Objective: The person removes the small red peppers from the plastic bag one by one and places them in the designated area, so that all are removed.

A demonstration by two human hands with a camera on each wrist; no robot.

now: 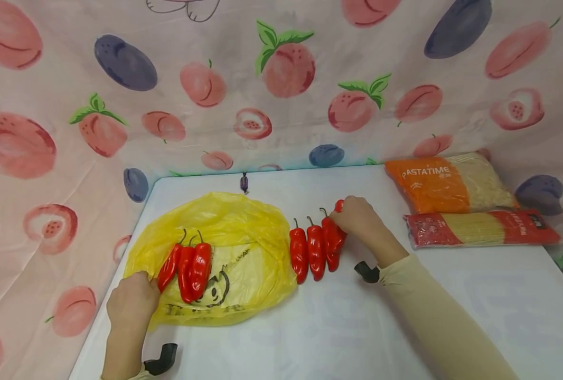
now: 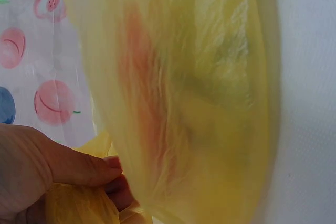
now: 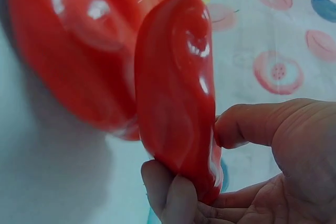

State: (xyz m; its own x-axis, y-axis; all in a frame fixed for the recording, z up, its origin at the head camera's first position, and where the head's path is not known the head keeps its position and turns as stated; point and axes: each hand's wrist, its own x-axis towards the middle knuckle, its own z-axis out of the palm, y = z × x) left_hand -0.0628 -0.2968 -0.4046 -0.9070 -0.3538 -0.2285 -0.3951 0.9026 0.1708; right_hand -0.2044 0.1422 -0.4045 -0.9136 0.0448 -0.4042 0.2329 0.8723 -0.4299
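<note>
My left hand [image 1: 134,300] pinches the near left edge of a yellow plastic bag [image 1: 257,274], thumb against fingers, as the left wrist view shows. Three red chili peppers [image 1: 199,272] with dark stems lie inside the bag's left half. To the right of the bag, three more red peppers [image 1: 316,253] lie side by side on the white table, stems pointing away. Over the rightmost of them, my right hand [image 1: 359,217] grips another red pepper [image 3: 176,82] between thumb and fingers. Most of that held pepper is hidden behind my hand in the head view.
An orange pasta bag [image 1: 433,184] and a red pack of noodles [image 1: 476,228] lie at the back right of the white table [image 1: 334,338]. A small dark wrapped candy [image 1: 244,182] lies near the back edge. Fruit-printed cloth [image 1: 281,121] hangs behind.
</note>
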